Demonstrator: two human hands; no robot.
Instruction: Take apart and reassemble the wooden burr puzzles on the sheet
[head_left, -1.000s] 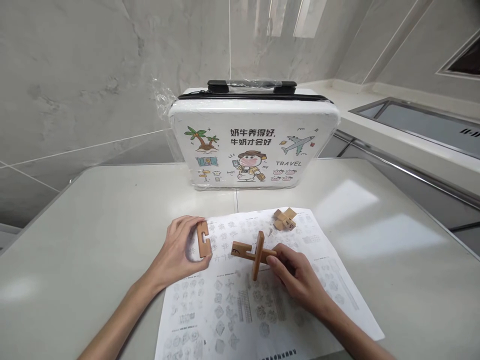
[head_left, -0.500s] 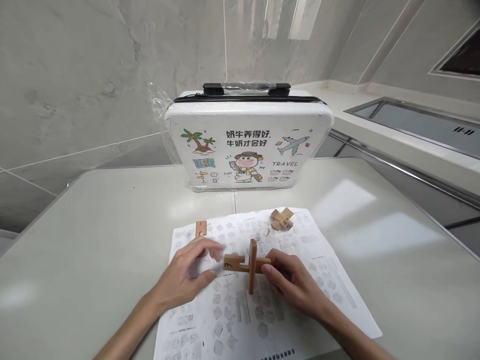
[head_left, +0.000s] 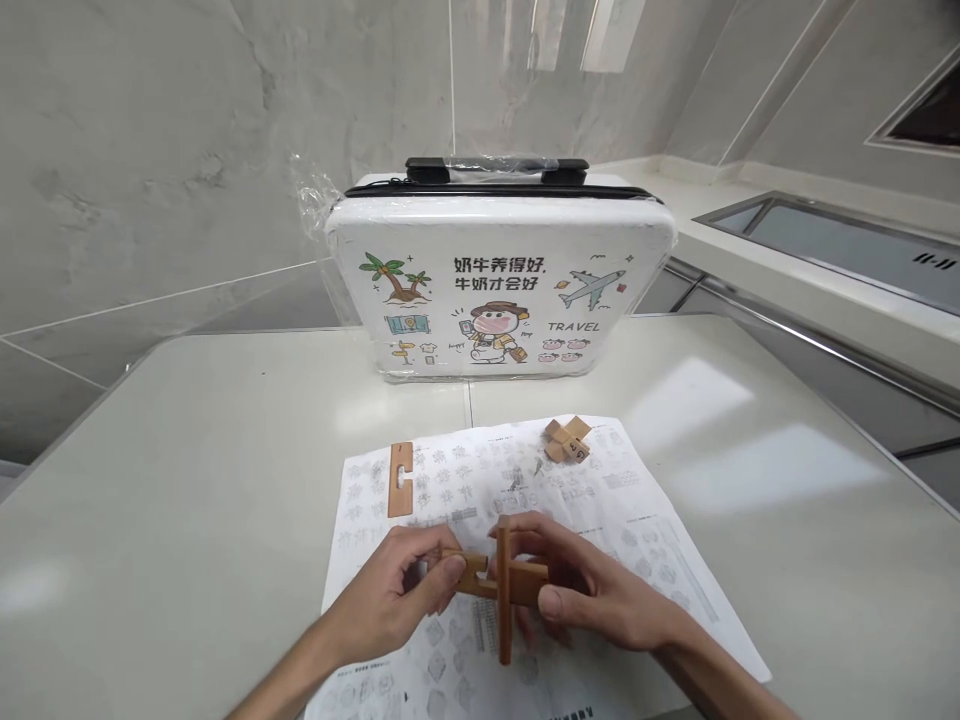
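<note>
Two notched wooden pieces are crossed through each other above a printed sheet (head_left: 600, 520). One piece lies crosswise (head_left: 529, 583); the other, an upright piece (head_left: 504, 600), passes through its middle. My left hand (head_left: 401, 590) pinches the left end of the crosswise piece between thumb and fingers. Around its right end, my right hand (head_left: 592, 585) has its thumb in front and its fingers behind, some of them near the upright piece. A loose notched wooden piece (head_left: 396, 495) rests at the sheet's upper left. An assembled wooden cluster (head_left: 568, 440) sits at its upper right.
A white suitcase (head_left: 487, 230) in clear plastic stands at the back of the pale table (head_left: 187, 450). Behind it is a grey wall. A counter with a recessed panel (head_left: 847, 245) runs along the right.
My left hand has moved right and closed on the crosswise piece's left end, uncovering the loose piece. The crossed pieces have come lower and nearer, and my right hand has shifted its grip.
</note>
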